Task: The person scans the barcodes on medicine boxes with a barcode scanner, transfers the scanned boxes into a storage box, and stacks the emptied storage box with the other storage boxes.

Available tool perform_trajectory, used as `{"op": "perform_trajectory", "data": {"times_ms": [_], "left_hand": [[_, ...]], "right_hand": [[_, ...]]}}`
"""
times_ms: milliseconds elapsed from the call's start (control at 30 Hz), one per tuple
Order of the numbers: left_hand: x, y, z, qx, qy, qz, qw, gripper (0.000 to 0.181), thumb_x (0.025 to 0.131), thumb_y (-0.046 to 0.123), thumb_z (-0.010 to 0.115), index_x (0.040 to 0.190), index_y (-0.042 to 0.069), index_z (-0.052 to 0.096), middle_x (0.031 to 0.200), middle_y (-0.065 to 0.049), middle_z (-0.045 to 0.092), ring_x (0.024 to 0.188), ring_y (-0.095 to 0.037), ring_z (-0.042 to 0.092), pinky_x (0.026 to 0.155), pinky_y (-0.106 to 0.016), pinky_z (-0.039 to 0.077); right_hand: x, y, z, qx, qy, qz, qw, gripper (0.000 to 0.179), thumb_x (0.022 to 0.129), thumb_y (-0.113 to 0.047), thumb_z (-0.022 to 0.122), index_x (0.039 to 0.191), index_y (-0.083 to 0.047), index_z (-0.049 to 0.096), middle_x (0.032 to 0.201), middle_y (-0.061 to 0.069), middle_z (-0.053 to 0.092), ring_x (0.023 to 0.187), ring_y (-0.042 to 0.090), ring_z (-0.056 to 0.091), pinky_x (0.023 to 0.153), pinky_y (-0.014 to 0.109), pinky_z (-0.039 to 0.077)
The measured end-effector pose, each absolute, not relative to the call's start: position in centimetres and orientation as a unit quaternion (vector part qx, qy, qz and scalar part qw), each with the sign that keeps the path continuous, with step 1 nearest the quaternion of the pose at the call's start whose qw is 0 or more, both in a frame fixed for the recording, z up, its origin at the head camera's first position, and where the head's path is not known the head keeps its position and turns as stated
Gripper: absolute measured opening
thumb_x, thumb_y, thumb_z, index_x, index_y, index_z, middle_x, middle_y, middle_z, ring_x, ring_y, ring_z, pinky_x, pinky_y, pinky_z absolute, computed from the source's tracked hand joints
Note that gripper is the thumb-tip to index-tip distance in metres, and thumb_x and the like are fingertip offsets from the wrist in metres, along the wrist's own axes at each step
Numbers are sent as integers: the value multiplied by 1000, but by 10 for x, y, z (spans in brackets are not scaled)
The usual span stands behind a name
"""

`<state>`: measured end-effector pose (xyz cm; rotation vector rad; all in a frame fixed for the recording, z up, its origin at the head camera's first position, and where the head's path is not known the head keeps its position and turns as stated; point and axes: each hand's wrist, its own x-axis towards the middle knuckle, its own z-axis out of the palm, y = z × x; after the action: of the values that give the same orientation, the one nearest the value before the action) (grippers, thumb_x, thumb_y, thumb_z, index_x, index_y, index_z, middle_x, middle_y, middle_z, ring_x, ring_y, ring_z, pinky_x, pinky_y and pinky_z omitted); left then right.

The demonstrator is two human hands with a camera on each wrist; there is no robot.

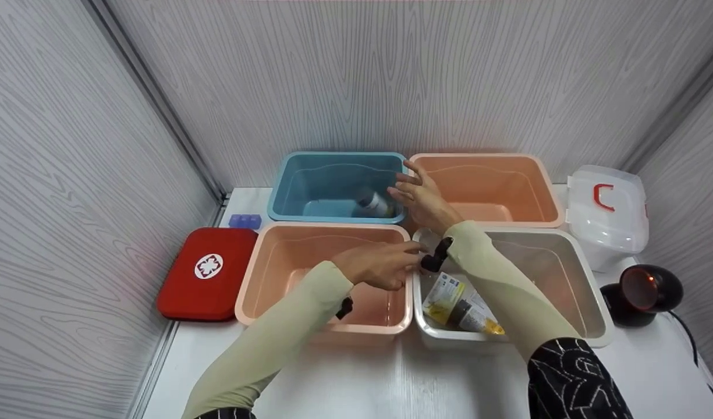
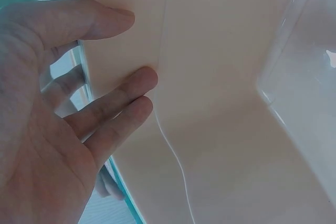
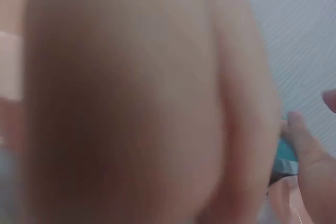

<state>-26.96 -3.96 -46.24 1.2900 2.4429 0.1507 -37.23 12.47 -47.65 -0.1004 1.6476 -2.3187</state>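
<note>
My right hand [image 1: 420, 198] is over the right edge of the blue bin [image 1: 321, 203], fingers spread and holding nothing. Just left of its fingertips, a blurred small bottle [image 1: 376, 205] with a dark end and a pale body is inside that bin. My left hand [image 1: 382, 265] hovers over the right side of the front peach bin [image 1: 324, 329], near the grey bin's rim. In the left wrist view its thumb and fingers [image 2: 113, 100] are apart, with nothing between them. The right wrist view is mostly blocked by blurred skin.
In the grey bin [image 1: 592, 302] lie a yellow-and-white box [image 1: 443, 294] and a dark-capped bottle [image 1: 478, 317]. Another peach bin [image 1: 478, 212] stands behind. A red case [image 1: 202, 285] and purple block [image 1: 244, 221] sit left; a lidded white box [image 1: 609, 215] and black lamp [image 1: 647, 291] stand right.
</note>
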Motion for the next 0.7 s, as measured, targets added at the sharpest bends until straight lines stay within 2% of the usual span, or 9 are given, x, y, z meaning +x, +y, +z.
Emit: {"op": "perform_trajectory", "data": {"times_ms": [67, 167, 267, 400, 500, 700], "left_hand": [[-269, -40, -462, 461, 866, 52, 185, 70, 99, 12, 68, 164, 24, 48, 177, 1, 32, 131, -25, 65, 104, -40, 57], [-269, -41, -463, 466, 863, 60, 187, 61, 100, 10, 66, 159, 21, 54, 177, -2, 32, 137, -26, 62, 106, -40, 57], [-269, -41, -463, 468, 859, 75, 193, 53, 100, 8, 65, 151, 21, 60, 177, -4, 33, 144, -28, 58, 110, -42, 55], [-269, -39, -463, 463, 859, 92, 197, 52, 99, 7, 67, 148, 23, 62, 177, -5, 34, 146, -30, 56, 113, -44, 54], [-268, -39, -464, 460, 860, 100, 198, 50, 100, 7, 65, 148, 23, 63, 177, -6, 34, 148, -30, 55, 114, -44, 53], [-269, -39, -466, 455, 860, 112, 200, 51, 98, 5, 66, 146, 23, 64, 179, -4, 31, 150, -30, 53, 115, -44, 53]], "right_hand": [[-369, 129, -479, -51, 582, -799, 139, 67, 111, -1, 55, 172, -10, 27, 169, 19, 36, 150, 37, 52, 123, 40, 45], [-362, 139, -480, -75, 615, -772, 142, 55, 111, -7, 59, 163, -7, 43, 160, 14, 49, 139, 29, 60, 116, 36, 52], [-354, 154, -479, -104, 651, -737, 148, 45, 111, -15, 64, 154, -7, 54, 153, 16, 55, 132, 27, 65, 107, 37, 57], [-340, 183, -479, -144, 688, -693, 158, 42, 111, -16, 63, 150, -3, 56, 151, 24, 56, 135, 34, 64, 110, 41, 57], [-326, 211, -479, -169, 714, -658, 171, 44, 111, -16, 63, 150, 1, 54, 151, 26, 57, 137, 36, 64, 113, 41, 55], [-302, 259, -486, -212, 750, -599, 183, 43, 108, -18, 68, 145, 3, 60, 144, 26, 66, 128, 37, 71, 109, 49, 57]]}}
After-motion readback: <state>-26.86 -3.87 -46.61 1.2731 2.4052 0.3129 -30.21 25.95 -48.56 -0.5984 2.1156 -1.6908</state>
